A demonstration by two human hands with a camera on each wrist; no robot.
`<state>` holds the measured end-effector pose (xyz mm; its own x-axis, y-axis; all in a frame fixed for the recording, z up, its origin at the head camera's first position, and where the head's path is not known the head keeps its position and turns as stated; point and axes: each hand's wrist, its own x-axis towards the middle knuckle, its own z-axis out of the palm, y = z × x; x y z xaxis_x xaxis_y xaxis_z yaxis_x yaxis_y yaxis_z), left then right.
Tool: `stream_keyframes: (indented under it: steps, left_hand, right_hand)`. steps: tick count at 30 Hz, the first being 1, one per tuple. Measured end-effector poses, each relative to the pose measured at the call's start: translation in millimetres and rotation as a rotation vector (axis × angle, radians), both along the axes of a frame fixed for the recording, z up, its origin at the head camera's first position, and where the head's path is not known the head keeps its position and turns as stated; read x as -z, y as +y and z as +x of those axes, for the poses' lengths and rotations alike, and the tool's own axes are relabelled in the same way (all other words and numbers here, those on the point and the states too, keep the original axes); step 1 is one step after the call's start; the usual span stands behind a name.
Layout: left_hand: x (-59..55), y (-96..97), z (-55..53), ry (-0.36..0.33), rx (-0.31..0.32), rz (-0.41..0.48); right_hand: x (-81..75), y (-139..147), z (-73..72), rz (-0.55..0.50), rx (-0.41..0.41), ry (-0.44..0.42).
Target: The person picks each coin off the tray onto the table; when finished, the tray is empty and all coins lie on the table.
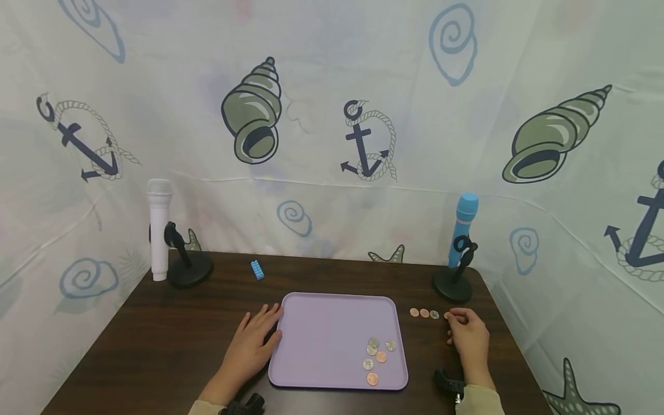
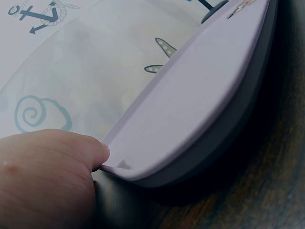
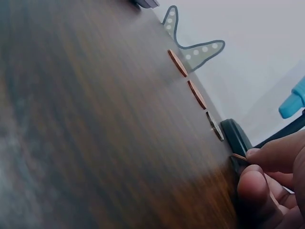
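My right hand point(image 1: 469, 337) pinches a copper coin point(image 3: 239, 156) between thumb and fingertips, low over the dark table. Left of it lies a row of a silver coin point(image 1: 434, 314) and two copper coins point(image 1: 419, 313); the right wrist view shows them flat and nearly edge-on. My left hand point(image 1: 252, 349) rests at the left side of a lilac tray point(image 1: 321, 340), fingers extended, with the thumb point(image 2: 97, 151) at the rim in the left wrist view. Several loose silver and copper coins point(image 1: 372, 350) lie in the tray's right part.
Behind the coin row, a blue microphone point(image 1: 463, 225) leans in a black stand point(image 1: 452, 285). A white microphone point(image 1: 159, 230) with another black stand point(image 1: 190, 269) is at the back left. A small blue toy brick point(image 1: 257, 270) lies near the table's back edge.
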<state>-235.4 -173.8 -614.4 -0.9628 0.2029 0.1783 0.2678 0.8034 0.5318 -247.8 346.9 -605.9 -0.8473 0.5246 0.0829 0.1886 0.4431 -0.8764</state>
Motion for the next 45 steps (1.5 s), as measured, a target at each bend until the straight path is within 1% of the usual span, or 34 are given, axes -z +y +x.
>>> stream_keyframes:
  steps: [5, 18, 25, 28, 33, 36, 40, 42, 45]
  left_hand:
    - [1.1, -0.4, -0.3, -0.01, 0.001, -0.003]
    - [3.8, -0.7, -1.4, -0.009, 0.0, -0.005]
    - [4.6, -1.2, -1.3, -0.011, 0.002, -0.005]
    - [4.3, -1.0, -1.3, -0.007, 0.003, -0.008]
    - [3.7, -0.9, -1.1, -0.003, 0.001, -0.005]
    - [3.5, -0.7, -1.1, -0.007, 0.002, -0.003]
    - [3.9, -1.0, -1.1, -0.016, -0.001, -0.006]
    - [4.1, -1.1, -1.1, -0.018, -0.002, -0.005]
    - [3.6, -0.5, -0.7, -0.018, -0.003, -0.001]
  right_hand:
    - [0.2, 1.3, 0.1, 0.049, -0.009, -0.028]
    - [-0.3, 0.3, 0.3, 0.135, -0.01, -0.041]
    - [-1.4, -0.1, 0.2, 0.251, 0.002, -0.05]
    - [-2.3, -0.5, 0.9, 0.263, 0.001, -0.055]
    - [-3.0, -0.6, 1.8, 0.197, -0.013, -0.069]
    - [-3.4, 0.1, 2.1, 0.109, -0.006, -0.073]
    - [-2.7, 1.2, 2.1, -0.073, 0.034, -0.022]
    - [-1.9, 1.4, 2.6, -0.152, 0.06, 0.018]
    - [-0.5, 1.5, 3.5, -0.202, 0.087, 0.059]
